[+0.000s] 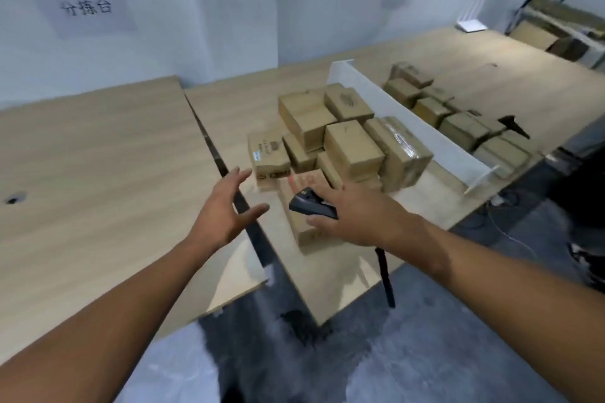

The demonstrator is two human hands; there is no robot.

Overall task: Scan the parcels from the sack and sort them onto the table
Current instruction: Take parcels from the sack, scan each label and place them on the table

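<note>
The left hand (229, 206), fingers spread wide and holding nothing, hovers just left of the brown oblong cardboard parcel (302, 234). The parcel lies on the light wooden table (327, 281), long axis pointing away from the person. The black handheld scanner (311, 206), gripped by the right hand (357, 216), is directly above it. The left hand is better placed to take it.

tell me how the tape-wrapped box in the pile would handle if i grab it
The tape-wrapped box probably stays stiff, since its cardboard edges look square. Its glossy clear wrap may be slippery to grip. Flat-sided, it should slide rather than roll if pushed.
</note>
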